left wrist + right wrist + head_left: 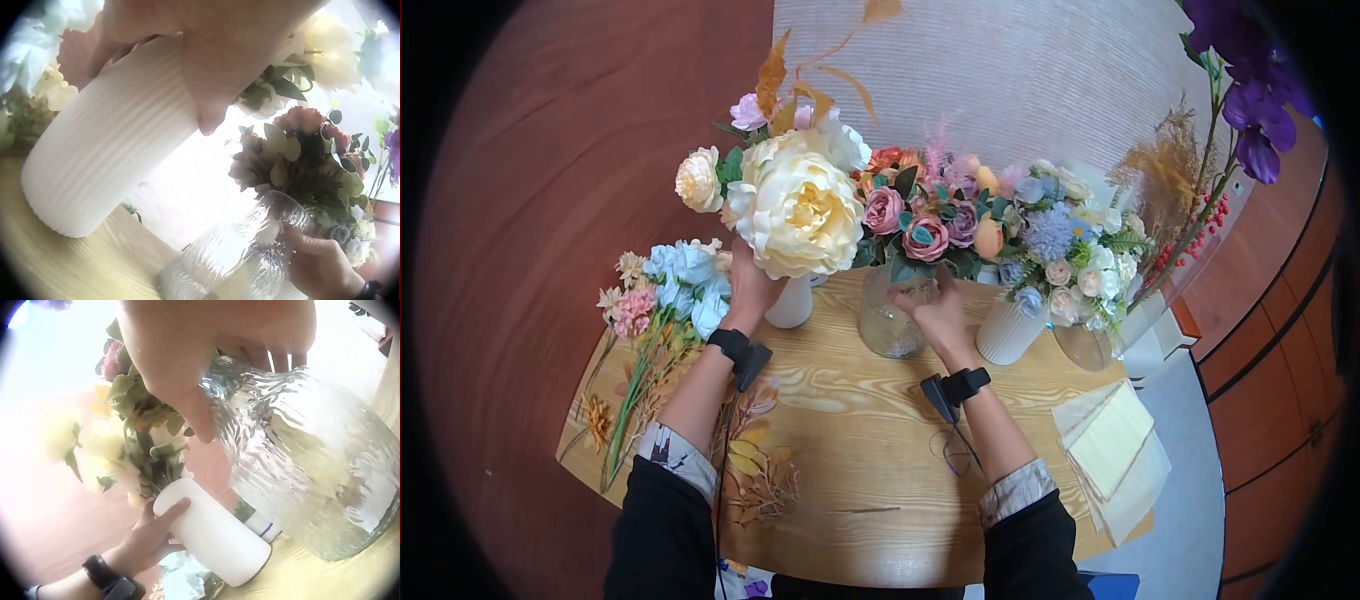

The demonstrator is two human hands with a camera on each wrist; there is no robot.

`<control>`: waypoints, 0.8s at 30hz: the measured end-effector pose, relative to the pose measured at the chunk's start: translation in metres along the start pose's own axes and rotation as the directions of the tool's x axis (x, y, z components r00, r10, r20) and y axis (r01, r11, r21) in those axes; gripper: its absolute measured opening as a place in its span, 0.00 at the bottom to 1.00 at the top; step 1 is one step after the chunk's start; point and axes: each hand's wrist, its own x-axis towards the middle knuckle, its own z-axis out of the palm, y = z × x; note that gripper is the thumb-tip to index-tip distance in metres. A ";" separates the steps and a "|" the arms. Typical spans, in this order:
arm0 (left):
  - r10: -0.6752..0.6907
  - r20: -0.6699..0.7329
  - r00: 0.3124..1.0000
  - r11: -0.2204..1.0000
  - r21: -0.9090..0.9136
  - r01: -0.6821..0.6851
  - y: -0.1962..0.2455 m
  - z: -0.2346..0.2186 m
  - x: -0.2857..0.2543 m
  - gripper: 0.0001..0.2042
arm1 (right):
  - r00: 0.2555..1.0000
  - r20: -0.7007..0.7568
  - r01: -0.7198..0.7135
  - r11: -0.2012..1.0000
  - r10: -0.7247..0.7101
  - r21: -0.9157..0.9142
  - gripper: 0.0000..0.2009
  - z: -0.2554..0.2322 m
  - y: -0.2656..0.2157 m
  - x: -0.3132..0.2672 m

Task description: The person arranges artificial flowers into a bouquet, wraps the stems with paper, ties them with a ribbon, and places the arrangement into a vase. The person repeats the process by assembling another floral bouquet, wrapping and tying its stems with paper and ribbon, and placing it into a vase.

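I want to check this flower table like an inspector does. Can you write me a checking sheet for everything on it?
Surface: round light wooden table, bare in the middle.
Job's things: ribbed white vase of cream flowers; rippled clear glass vase of pink roses.
Clutter: loose flower stems lying at left; stacked cream paper sheets at right; two more filled vases.
Hands: left hand grips the white vase; right hand grips the glass vase's neck.
Cables: thin dark cord under the right wrist.
Surroundings: reddish-brown floor.

Cream peony bouquet (798,205) tops a ribbed white vase (791,303); pink-mauve roses (920,225) fill the rippled clear glass vase (890,322).
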 end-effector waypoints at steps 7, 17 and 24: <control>-0.152 0.103 0.983 0.987 -0.040 0.157 0.004 -0.005 -0.002 0.36 | 0.999 0.035 -0.004 1.000 0.004 -0.014 0.38 -0.005 0.008 -0.016; -0.239 0.147 0.960 0.968 -0.043 0.247 0.073 -0.065 -0.015 0.41 | 0.957 -0.002 -0.291 0.956 0.292 0.023 0.36 -0.022 0.028 -0.060; -0.143 0.851 0.505 0.935 -0.051 0.351 0.157 -0.191 -0.090 0.15 | 0.845 0.339 -0.454 0.890 0.414 0.043 0.25 -0.075 0.020 -0.111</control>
